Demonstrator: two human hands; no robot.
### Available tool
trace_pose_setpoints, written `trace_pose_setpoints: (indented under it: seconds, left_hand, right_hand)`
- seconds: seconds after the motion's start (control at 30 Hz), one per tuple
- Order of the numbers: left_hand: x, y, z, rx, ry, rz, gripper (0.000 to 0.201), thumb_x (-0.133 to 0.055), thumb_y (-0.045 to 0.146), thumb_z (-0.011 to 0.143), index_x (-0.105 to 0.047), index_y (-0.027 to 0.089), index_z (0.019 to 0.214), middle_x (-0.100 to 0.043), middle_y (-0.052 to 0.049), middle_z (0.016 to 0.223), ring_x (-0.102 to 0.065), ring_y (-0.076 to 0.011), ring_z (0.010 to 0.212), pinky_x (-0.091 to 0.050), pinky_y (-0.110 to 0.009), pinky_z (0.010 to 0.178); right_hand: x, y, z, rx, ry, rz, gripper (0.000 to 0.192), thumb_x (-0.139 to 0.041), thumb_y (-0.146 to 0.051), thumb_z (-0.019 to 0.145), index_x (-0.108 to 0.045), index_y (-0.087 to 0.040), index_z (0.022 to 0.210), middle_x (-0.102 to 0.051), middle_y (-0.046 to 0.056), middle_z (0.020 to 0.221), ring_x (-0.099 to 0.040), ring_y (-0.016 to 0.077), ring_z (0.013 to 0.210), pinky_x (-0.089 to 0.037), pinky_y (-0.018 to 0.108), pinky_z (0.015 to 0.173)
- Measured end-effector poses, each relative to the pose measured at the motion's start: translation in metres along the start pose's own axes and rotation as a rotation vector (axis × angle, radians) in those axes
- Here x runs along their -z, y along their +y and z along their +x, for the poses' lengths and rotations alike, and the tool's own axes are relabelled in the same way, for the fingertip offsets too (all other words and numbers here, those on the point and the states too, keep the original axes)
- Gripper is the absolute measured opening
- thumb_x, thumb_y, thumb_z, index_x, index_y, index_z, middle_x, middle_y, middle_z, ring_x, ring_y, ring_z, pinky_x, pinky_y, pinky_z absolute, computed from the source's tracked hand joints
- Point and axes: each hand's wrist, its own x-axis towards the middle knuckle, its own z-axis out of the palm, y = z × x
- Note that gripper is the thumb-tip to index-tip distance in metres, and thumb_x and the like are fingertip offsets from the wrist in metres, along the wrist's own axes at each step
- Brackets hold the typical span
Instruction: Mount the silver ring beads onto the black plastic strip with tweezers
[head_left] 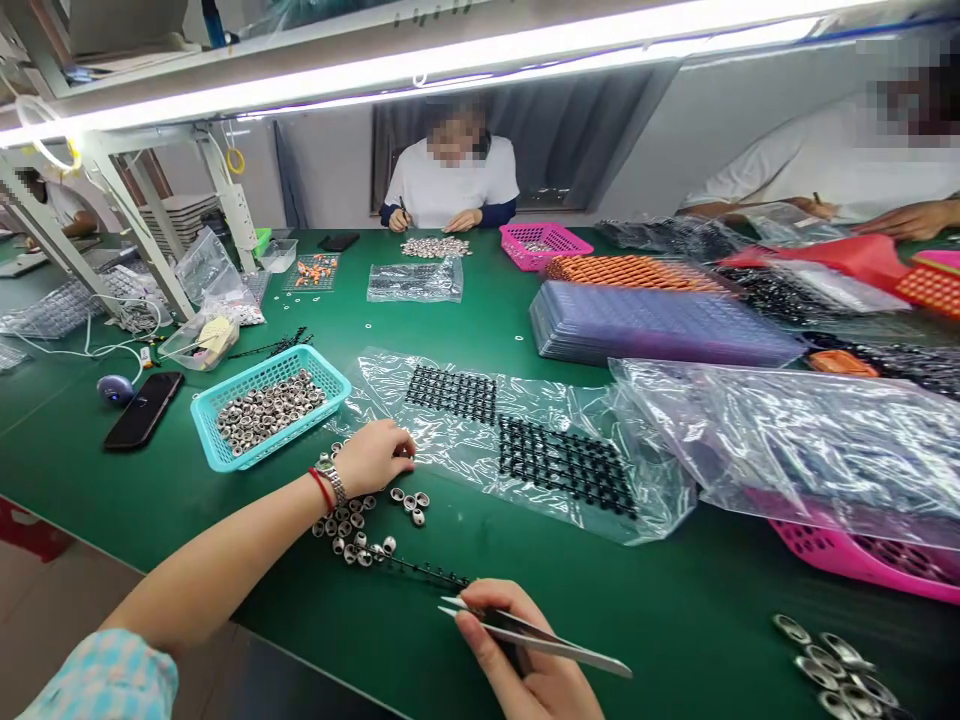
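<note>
My left hand [375, 457] is at the near edge of a clear plastic bag [457, 455], its fingers curled together; whatever they may hold is hidden. Small silvery ring-like metal parts [350, 525] lie loose under and around its wrist. My right hand [525, 650] grips metal tweezers [555, 648], their two tips slightly apart and pointing left. A thin black studded strip [424, 570] runs from the loose metal parts to the fingers of this hand; whether they hold it I cannot tell. Black lattices of such strips [566, 465] lie on the bag.
Left stands a turquoise basket [206, 435] of metal parts, beside a phone [144, 411]. Stacked clear trays [645, 325], a large plastic bag [795, 450] and a pink basket [862, 570] crowd the right. More metal parts [832, 665] lie front right. Co-workers sit across the table.
</note>
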Motion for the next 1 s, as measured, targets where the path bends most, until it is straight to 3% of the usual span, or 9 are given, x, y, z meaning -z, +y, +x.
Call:
trace_pose_setpoints:
  seconds: [0.27,0.4,0.5,0.6,0.77,1.0]
  left_hand:
    - [0.013,0.008,-0.049,-0.181,-0.126,-0.072,0.013,-0.085,0.019,0.091,-0.084,0.021,0.104,-0.076,-0.005,0.098,-0.072,-0.0223,0.096,-0.054,-0.033,0.089]
    - [0.015,0.01,-0.052,-0.214,-0.117,-0.101,0.008,-0.085,0.018,0.09,-0.081,0.019,0.097,-0.077,-0.006,0.098,-0.072,-0.0232,0.096,-0.053,-0.034,0.089]
    - [0.01,0.015,-0.047,-0.219,-0.074,-0.13,0.005,-0.08,0.015,0.094,-0.076,0.018,0.095,-0.079,-0.008,0.11,-0.072,-0.0244,0.107,-0.053,-0.035,0.096]
    - [0.003,0.022,-0.044,-0.246,-0.07,-0.146,0.008,-0.075,0.013,0.096,-0.073,0.02,0.094,-0.081,-0.005,0.11,-0.074,-0.0226,0.106,-0.054,-0.034,0.097]
    - [0.004,0.029,-0.058,-0.285,-0.046,-0.105,0.006,-0.073,0.015,0.098,-0.073,0.021,0.096,-0.08,-0.007,0.114,-0.072,-0.0235,0.108,-0.052,-0.036,0.097]
    - [0.002,0.029,-0.079,-0.392,-0.065,0.038,0.012,-0.074,0.013,0.098,-0.071,0.022,0.09,-0.081,-0.001,0.097,-0.068,-0.0205,0.096,-0.045,-0.034,0.089]
  right_hand:
    - [0.002,0.002,0.003,0.108,-0.05,-0.013,0.014,-0.064,-0.04,0.103,-0.072,-0.029,0.1,-0.073,0.001,0.093,-0.073,0.0157,0.084,-0.059,0.02,0.074]
    - [0.004,-0.004,0.004,0.143,-0.065,-0.008,0.011,-0.063,-0.037,0.103,-0.07,-0.029,0.098,-0.072,0.001,0.091,-0.072,0.0153,0.081,-0.058,0.021,0.073]
    - [0.005,-0.006,0.005,0.156,-0.095,-0.005,0.011,-0.063,-0.035,0.104,-0.069,-0.028,0.098,-0.071,0.0,0.089,-0.071,0.0151,0.078,-0.059,0.022,0.072]
    - [0.006,-0.005,0.005,0.14,-0.095,-0.014,0.011,-0.062,-0.035,0.104,-0.068,-0.028,0.098,-0.07,0.0,0.089,-0.07,0.0148,0.077,-0.058,0.022,0.07]
    - [0.007,-0.001,0.004,0.127,-0.097,-0.037,0.01,-0.061,-0.035,0.105,-0.067,-0.029,0.1,-0.07,-0.001,0.09,-0.07,0.0134,0.077,-0.058,0.02,0.071]
    - [0.007,-0.003,0.004,0.111,-0.107,-0.053,0.015,-0.06,-0.038,0.105,-0.067,-0.028,0.097,-0.068,-0.001,0.086,-0.067,0.014,0.074,-0.056,0.021,0.066]
